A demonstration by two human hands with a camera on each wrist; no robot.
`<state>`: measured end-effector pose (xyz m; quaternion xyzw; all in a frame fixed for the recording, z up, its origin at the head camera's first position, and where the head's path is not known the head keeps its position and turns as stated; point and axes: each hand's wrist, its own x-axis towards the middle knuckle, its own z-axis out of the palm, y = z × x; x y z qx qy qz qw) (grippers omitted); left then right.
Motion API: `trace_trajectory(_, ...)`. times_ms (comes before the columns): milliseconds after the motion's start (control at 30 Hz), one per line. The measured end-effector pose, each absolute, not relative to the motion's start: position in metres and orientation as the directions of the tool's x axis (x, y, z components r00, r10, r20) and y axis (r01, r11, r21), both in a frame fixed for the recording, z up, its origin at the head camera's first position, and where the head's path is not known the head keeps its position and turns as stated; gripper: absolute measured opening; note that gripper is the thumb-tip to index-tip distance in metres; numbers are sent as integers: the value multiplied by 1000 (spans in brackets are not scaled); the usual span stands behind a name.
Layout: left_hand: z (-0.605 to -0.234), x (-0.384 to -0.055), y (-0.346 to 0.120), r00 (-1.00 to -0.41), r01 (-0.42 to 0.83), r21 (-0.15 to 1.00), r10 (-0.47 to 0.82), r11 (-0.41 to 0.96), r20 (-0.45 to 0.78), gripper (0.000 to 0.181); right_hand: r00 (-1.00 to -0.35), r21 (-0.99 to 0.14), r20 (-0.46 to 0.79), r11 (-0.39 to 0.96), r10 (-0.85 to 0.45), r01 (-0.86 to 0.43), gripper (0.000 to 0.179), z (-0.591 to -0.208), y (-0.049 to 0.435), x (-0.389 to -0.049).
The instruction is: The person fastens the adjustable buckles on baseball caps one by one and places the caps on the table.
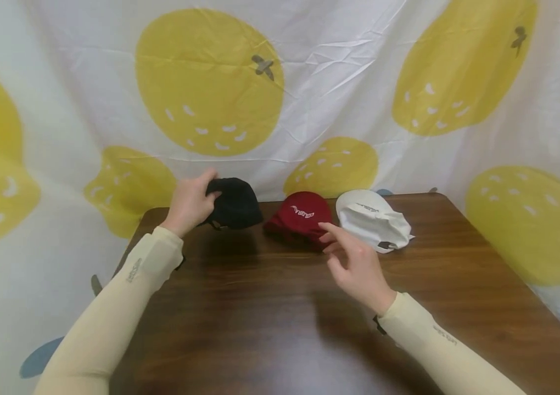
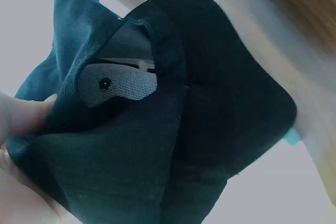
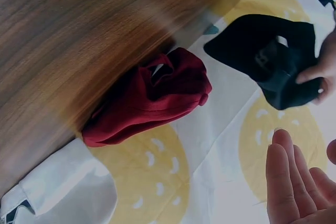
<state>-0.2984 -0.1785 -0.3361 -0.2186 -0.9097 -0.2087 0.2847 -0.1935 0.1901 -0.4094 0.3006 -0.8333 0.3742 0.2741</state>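
Observation:
A black cap hangs above the back left of the table, its crown pinched between the thumb and fingers of my left hand. In the left wrist view the black cap shows its brim, its back opening and part of its inner lining. My right hand hovers in front of a red cap, holding nothing; its fingers look relaxed in the right wrist view. The red cap has white lettering and lies at the table's back edge. Right beside it lies a white cap, its strap side toward me.
The brown wooden table spreads out below both hands. Behind it hangs a white cloth printed with big yellow lemons, which also runs along both sides.

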Motion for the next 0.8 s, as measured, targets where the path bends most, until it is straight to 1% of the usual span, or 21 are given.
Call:
trace_trajectory(233, -365, -320, -190, -798, 454, 235, 275, 859, 537, 20, -655, -452, 695, 528, -297, -719, 65, -409, 191, -196)
trace_trajectory(400, -385, -328, -196, -812, 456, 225, 298, 861, 502, 21, -661, -469, 692, 514, -292, -718, 68, -411, 193, -198)
trace_trajectory(633, -414, -321, -196, -866, 438, 252, 330, 863, 377, 24, -709, -492, 644, 555, -286, -671, 69, -419, 196, -193)
trace_trajectory(800, -425, -317, -190, -876, 442, 225, 364, 868, 316, 24, -725, -488, 630, 584, -278, -649, 69, -425, 198, -190)
